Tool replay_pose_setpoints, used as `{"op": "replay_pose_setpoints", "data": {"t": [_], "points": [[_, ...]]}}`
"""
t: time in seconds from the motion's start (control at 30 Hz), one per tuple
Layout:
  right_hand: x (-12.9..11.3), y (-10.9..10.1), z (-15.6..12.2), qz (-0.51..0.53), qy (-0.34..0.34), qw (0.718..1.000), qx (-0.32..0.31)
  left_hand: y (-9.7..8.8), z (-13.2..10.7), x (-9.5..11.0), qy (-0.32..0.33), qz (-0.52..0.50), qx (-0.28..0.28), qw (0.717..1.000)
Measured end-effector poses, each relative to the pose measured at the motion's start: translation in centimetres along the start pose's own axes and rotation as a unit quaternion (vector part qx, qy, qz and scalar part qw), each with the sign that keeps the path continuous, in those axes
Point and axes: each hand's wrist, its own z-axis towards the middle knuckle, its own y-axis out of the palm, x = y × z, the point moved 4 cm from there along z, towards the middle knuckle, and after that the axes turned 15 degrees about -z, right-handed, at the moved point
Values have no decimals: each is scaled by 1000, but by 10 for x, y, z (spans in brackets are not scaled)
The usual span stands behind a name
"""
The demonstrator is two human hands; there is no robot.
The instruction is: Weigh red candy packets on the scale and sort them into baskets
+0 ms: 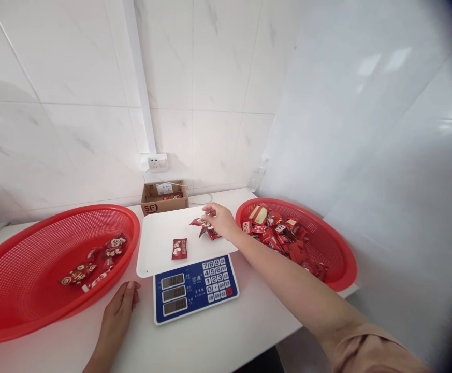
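My right hand (220,220) is over the white pan (158,235) of a digital scale, pinching a small red snack packet (199,222) between thumb and fingers. Just below the hand, another red packet (213,234) shows partly. A separate red packet (179,249) lies flat on the pan, left of the hand. My left hand (120,306) rests on the table with its fingers curled together, and nothing shows in it. It is between the left red basket and the scale's blue keypad panel (197,290), whose top display reads about 0.02.
A large red basket (132,223) at left holds several packets. At right, another red basket (346,259) holds a heap of red packets. Behind the scale stand a small cardboard box (163,207) with packets inside, a wall socket (158,162) and a clear plastic bottle (257,177).
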Motion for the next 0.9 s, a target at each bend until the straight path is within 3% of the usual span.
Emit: {"op": "replay_pose_setpoints", "data": {"t": [0.23,0.43,0.63,0.7,0.8,0.9], "points": [[-5,4,-6,28,-14,999,-38,2,-2,5,18,-4,2,1000],[-4,-10,-17,3,-16,997,-81,0,0,-1,12,-8,6,1000],[7,-25,-25,-22,8,996,-83,0,4,-9,6,-22,3,1000],[12,-36,-25,-21,17,997,-71,1,4,-9,9,-23,0,1000],[27,-67,-26,-29,32,998,-36,1,3,-8,19,-20,2,1000],[52,-110,-28,-143,42,989,-9,0,3,-7,23,-15,-1,1000]]}}
